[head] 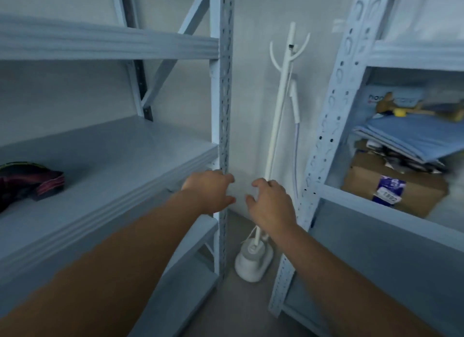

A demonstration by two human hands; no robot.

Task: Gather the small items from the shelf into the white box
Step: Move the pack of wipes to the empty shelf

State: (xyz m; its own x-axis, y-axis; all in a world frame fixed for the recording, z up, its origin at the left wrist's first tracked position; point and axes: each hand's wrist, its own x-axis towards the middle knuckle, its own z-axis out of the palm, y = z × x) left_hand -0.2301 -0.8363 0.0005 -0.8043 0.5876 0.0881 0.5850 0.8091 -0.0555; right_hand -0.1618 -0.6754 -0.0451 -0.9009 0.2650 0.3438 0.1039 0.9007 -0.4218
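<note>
Both my arms reach forward into the gap between two pale blue metal racks. My left hand (209,192) hovers at the front right corner of the left shelf (120,158), fingers loosely curled, holding nothing. My right hand (270,203) is level with it, a short gap away, also loosely curled and empty. A dark, red-striped cloth item (30,183) lies at the far left of that shelf. No white box is in view.
A white garment steamer (253,258) with a tall pole stands on the floor between the racks. The right rack (324,140) holds a cardboard box (394,186), folded blue fabric (411,138) and a wooden toy with a yellow part (401,110).
</note>
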